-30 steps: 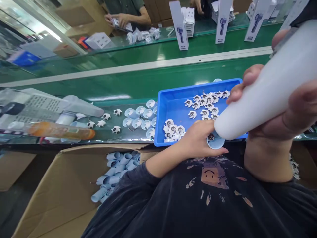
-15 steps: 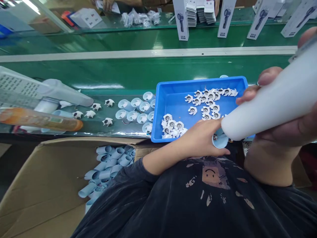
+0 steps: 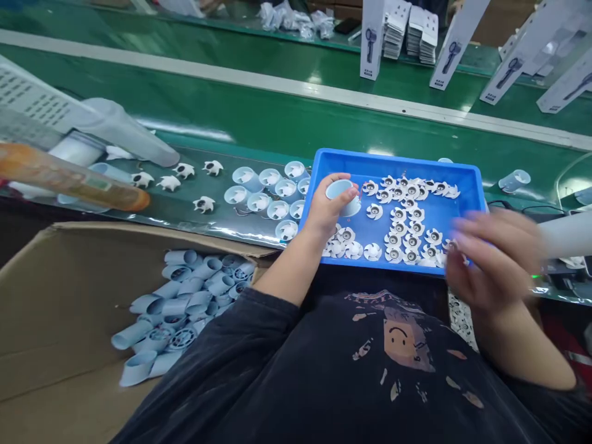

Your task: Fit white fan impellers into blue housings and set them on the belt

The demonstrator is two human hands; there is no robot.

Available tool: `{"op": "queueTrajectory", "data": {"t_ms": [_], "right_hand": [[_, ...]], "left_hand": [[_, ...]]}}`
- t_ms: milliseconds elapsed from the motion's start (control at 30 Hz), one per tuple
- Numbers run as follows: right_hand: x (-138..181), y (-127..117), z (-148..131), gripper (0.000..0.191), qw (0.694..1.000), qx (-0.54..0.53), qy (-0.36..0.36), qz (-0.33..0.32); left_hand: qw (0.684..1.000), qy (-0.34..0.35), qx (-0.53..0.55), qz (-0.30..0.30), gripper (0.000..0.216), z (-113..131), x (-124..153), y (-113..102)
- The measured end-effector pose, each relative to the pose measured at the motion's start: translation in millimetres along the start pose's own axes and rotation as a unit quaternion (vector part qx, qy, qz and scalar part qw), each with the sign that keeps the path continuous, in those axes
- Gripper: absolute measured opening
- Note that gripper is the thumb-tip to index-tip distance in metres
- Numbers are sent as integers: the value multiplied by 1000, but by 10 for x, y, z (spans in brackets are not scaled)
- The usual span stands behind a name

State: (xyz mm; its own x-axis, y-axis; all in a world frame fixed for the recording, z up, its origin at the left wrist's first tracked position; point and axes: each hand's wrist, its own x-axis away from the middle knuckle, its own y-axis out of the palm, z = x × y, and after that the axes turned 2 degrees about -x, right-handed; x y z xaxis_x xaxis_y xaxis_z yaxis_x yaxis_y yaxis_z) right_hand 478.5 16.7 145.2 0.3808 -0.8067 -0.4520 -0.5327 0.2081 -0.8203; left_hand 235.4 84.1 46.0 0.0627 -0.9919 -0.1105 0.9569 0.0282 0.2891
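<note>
My left hand [image 3: 321, 206] is closed around a light blue plastic tube [image 3: 348, 200], its round opening facing up, above the left part of a blue tray [image 3: 398, 157]. Small white fan blades [image 3: 400, 225] lie in rows and clusters inside that tray. Over the tray's right front corner is my right hand [image 3: 499, 262], fingers bent and smeared by motion, so whether they hold anything cannot be made out. Just behind it, a white cylindrical body [image 3: 568, 233] reaches in from the right edge, apart from the fingers as far as the blur shows.
Left of the tray stand several blue tubes with fan blades inside [image 3: 259, 200], plus loose blades [image 3: 203, 203]. A cardboard box [image 3: 60, 296] below holds many blue tubes [image 3: 185, 302]. An orange cylinder [image 3: 74, 176] juts in at left. White printed boxes [image 3: 372, 43] stand across the green belt [image 3: 259, 129].
My right hand has let go of the white cylindrical body and moved down and left to the tray. My left hand has carried the blue tube up and left over the tray. The view has turned.
</note>
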Motion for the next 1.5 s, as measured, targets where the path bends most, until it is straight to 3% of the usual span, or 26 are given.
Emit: {"op": "queueTrajectory", "data": {"t_ms": [33,67,100,200,267,333,467,567,667,900,1067,1167,1333,1433,1500], "right_hand": [[-161,173,-10,29,999,19,-2,-40],[-326,360,3,32,980,115,22,-159],[-482,550,34,35,965,147,36,-213],[-807,1021,162,29,931,203,58,-298],[-873,1175,206,29,917,228,51,-324],[-845,1191,191,30,911,245,23,-330],[-669,1014,75,28,886,263,-51,-378],[-567,910,4,24,857,271,-57,-434],[-558,918,-66,23,841,291,-30,-455],[-658,1094,-251,26,851,296,35,-433],[-661,1157,-277,24,877,255,88,-399],[-661,1040,-281,20,903,198,111,-366],[-525,643,-271,31,942,26,136,-305],[-368,524,-304,31,956,-99,122,-249],[-280,506,-351,27,968,-174,61,-173]], "left_hand": [[1000,8,12,11,65,-8,-9,25],[999,14,22,24,65,-11,-23,44],[999,19,29,35,66,-3,-43,57],[999,34,22,24,66,140,-119,26],[998,62,-8,-14,66,341,-144,-89],[993,101,-52,-29,64,569,-116,-291],[983,142,-113,22,60,806,74,-786],[984,129,-118,39,72,695,221,-1003],[985,91,-145,15,83,524,312,-973],[949,56,-279,-138,61,596,371,-575],[889,44,-394,-231,64,676,402,-478],[869,39,-437,-227,68,691,432,-480],[859,25,-467,-210,62,739,489,-447],[828,83,-490,-261,55,747,512,-329],[807,137,-503,-278,53,725,523,-235]]}}
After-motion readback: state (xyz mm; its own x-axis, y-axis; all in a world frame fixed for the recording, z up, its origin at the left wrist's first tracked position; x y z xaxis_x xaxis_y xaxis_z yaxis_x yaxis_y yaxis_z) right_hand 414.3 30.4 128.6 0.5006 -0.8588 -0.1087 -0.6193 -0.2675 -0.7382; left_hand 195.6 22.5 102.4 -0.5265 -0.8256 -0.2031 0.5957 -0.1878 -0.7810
